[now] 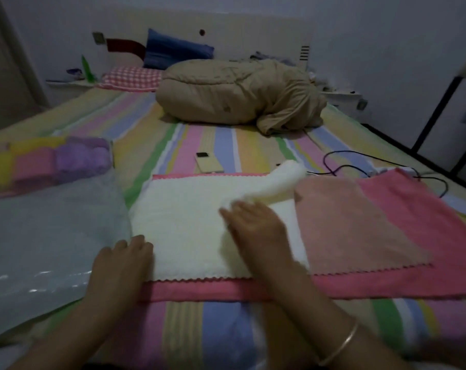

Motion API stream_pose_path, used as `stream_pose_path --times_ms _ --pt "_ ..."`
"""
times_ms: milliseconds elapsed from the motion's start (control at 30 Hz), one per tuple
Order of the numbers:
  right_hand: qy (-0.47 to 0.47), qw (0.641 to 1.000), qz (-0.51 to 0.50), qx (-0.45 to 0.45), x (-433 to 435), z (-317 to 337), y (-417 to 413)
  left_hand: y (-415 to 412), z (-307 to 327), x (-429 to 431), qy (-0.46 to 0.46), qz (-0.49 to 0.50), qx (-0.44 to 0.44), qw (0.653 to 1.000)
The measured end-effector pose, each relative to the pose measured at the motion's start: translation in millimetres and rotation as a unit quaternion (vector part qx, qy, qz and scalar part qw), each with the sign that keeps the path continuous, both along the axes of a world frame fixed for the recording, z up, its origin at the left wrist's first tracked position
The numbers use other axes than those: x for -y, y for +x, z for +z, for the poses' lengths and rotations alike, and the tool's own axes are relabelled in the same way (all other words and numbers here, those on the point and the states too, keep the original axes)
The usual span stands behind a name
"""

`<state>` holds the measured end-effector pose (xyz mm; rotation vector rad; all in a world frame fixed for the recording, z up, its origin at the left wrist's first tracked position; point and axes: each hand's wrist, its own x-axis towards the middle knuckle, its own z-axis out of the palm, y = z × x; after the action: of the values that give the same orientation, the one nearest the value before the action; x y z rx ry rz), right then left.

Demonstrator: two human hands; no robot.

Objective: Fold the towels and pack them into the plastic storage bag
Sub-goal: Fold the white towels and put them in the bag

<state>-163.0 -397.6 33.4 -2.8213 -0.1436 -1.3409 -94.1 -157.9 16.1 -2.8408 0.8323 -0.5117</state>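
Left hand (125,260) presses flat; right hand (253,228) pinches the fluffy white towel (183,222), probably light and limp, best gripped by corners.

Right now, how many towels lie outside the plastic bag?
3: the white towel in the middle, the peach towel right of it, the pink towel spread beneath both. Others may be hidden underneath.

Tan quilt (237,97) and black cable (345,152) lie on striped sheet (221,145).
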Motion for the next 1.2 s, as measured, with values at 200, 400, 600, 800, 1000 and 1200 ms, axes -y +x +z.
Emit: stream_pose_path --times_ms 200,400,600,800,1000,1200 --pt "0.016 0.954 0.228 -0.193 -70 -30 16 15 -7 -50 -0.018 0.042 -0.05 0.998" --pt "0.113 0.97 0.127 -0.174 -13 -26 25 10 10 -31 -0.028 0.058 -0.03 0.997" --pt "0.07 0.965 -0.034 -0.252 47 -26 82 5 13 30 -0.176 0.064 -0.027 0.982" --pt "0.134 0.953 0.021 -0.271 60 -19 148 10 3 45 -0.145 0.092 -0.046 0.984" --pt "0.316 0.923 0.055 -0.213 10 8 225 17 8 15 -0.141 0.146 -0.027 0.979" --pt "0.266 0.914 0.06 -0.301 -26 -20 263 22 -10 -4 -0.143 0.188 -0.094 0.967"
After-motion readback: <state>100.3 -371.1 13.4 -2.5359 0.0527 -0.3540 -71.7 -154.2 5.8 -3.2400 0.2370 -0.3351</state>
